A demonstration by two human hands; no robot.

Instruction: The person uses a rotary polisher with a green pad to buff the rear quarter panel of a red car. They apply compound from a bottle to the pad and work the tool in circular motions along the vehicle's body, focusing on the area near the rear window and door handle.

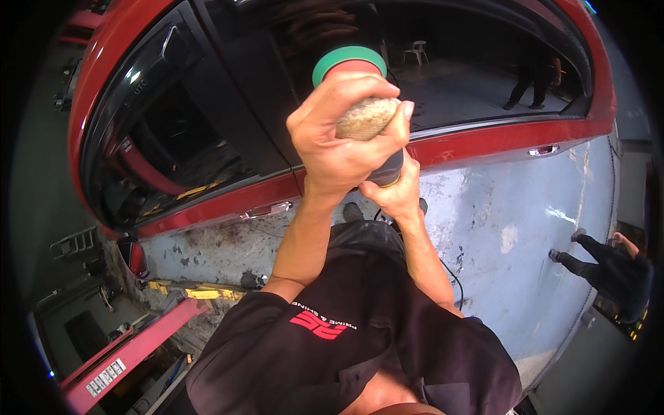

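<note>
A polisher with a green-rimmed round pad is held up in front of a red car's dark side window. Around the tool's head, my left hand is closed, its thumb and fingers curling about a worn, tan, rough-looking cap. My right hand wraps the dark handle, nearer my body. The pad's red backing shows above my left fingers. Whether the pad touches the car cannot be made out from here.
The red car's body spans the top, with door handles and a side mirror. A black cord hangs by my right arm. A red lift arm lies lower left. Another person stands at right on the worn grey-blue floor.
</note>
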